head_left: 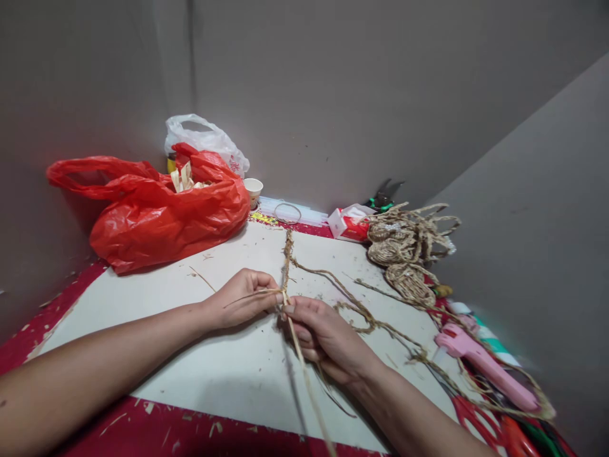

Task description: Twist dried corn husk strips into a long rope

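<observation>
Pinched between both hands, left hand point(242, 298) and right hand point(320, 333) closed on pale straw strands point(304, 368) where they join the braided tan straw cord point(287, 254), taut over the white table sheet point(228, 368), apparently for twisting.

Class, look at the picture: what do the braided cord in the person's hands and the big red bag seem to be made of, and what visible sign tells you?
Braided cord: likely dried plant fibre, straw or raffia; tan, matt, rough, with stray strands and flakes scattered around it.
Red bag: thin plastic film; glossy highlights, sharp crinkles, slightly translucent.
</observation>
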The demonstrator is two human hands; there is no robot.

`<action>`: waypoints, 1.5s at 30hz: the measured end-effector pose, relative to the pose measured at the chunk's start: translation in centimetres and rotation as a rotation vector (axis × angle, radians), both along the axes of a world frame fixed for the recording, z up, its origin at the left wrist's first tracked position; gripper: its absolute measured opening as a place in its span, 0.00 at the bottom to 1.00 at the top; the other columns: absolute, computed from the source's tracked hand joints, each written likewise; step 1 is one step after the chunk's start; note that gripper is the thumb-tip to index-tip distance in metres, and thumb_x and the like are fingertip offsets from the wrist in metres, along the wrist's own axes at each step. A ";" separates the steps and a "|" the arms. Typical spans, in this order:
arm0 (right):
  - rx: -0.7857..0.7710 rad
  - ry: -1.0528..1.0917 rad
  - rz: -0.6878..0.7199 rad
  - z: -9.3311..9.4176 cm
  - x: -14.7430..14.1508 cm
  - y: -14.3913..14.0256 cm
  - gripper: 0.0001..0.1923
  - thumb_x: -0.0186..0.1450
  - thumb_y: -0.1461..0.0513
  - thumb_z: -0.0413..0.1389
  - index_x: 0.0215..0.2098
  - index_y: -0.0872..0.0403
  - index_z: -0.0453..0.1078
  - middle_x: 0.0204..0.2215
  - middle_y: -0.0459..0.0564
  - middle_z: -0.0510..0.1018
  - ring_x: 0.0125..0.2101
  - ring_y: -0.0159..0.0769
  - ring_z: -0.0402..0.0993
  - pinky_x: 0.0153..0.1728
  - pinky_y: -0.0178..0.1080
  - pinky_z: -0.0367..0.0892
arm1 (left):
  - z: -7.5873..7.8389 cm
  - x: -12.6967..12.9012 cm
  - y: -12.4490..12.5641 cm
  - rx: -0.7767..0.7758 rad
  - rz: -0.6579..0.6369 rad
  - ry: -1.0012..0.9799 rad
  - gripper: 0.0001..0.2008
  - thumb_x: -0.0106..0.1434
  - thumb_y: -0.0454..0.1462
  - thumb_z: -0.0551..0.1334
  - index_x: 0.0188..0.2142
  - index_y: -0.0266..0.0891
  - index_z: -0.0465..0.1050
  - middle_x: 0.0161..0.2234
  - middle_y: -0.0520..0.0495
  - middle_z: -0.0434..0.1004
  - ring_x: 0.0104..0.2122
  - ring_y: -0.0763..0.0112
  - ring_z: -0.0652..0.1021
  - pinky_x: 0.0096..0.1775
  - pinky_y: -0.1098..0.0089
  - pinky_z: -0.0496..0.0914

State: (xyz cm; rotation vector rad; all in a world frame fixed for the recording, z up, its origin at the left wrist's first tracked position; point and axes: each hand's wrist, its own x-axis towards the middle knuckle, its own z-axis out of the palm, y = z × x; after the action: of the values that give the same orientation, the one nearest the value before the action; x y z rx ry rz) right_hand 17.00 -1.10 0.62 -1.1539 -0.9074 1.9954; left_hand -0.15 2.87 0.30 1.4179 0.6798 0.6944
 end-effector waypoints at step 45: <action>0.105 -0.068 0.112 -0.8 -0.3 -0.3 0.17 0.62 0.51 0.52 0.26 0.55 0.61 0.09 0.35 0.53 0.10 0.21 0.38 0.12 0.29 0.37 | -0.5 1.5 -0.6 -0.151 0.144 -0.080 0.15 0.54 0.44 0.63 0.26 0.33 0.67 0.19 0.48 0.73 0.21 0.74 0.72 0.28 0.73 0.65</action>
State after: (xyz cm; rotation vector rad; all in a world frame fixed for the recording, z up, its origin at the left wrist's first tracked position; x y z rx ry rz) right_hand 16.74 -1.38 -0.21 -1.1400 -1.1209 1.9810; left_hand 1.33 2.29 -0.21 1.2050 0.7610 0.7915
